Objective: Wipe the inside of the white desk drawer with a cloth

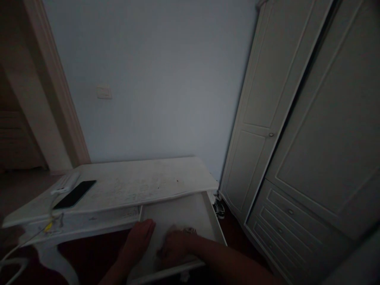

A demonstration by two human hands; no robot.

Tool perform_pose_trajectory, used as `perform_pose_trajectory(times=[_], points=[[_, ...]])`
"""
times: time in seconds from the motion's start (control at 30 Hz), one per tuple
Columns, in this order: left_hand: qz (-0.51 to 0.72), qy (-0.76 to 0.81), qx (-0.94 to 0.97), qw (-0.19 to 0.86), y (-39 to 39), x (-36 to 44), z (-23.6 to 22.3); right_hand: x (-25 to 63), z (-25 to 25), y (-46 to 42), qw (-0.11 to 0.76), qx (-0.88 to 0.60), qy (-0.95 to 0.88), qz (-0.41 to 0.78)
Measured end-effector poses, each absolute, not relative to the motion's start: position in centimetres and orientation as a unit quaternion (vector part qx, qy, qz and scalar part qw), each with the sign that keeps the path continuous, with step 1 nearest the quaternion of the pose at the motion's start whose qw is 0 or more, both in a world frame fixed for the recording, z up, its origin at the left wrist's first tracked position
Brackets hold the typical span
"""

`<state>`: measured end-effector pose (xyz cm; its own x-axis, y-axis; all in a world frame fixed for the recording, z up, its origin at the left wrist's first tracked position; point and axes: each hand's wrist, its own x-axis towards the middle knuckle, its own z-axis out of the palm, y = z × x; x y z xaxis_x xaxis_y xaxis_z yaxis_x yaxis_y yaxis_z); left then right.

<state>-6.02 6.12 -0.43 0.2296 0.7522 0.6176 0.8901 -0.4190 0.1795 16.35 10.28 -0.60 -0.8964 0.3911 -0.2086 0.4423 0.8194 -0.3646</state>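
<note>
A white drawer (191, 208) is pulled out from the right part of a white desk (133, 178). My right hand (175, 246) is inside it, closed on a pale, crumpled cloth (171, 229) pressed to the drawer's bottom. A patterned bit shows by the wrist; dim light and blur hide its detail. At the drawer's left side, my left hand (141, 235) has its fingers together and holds the side wall. The fingertips are partly hidden.
On the desk's left end lie a dark phone (75, 194) and a white power strip (65, 183), with a cable hanging down. A wardrobe (252, 158) stands at the right, with shoes (219, 208) on the floor before it. Behind the desk is a wall with a switch (103, 92).
</note>
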Motion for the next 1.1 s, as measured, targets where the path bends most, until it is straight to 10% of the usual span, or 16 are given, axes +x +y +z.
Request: perform_pose_trajectory(times=[0.63,1.1], points=[[-0.321,-0.534,-0.778,0.078,5.8,-5.6,0.3,30.8,3.0,10.4,0.097,0.395,0.91,-0.084],[-0.309,-0.536,-0.784,0.053,5.9,-5.7,0.5,23.8,4.0,18.0,-0.14,0.589,0.794,-0.052]])
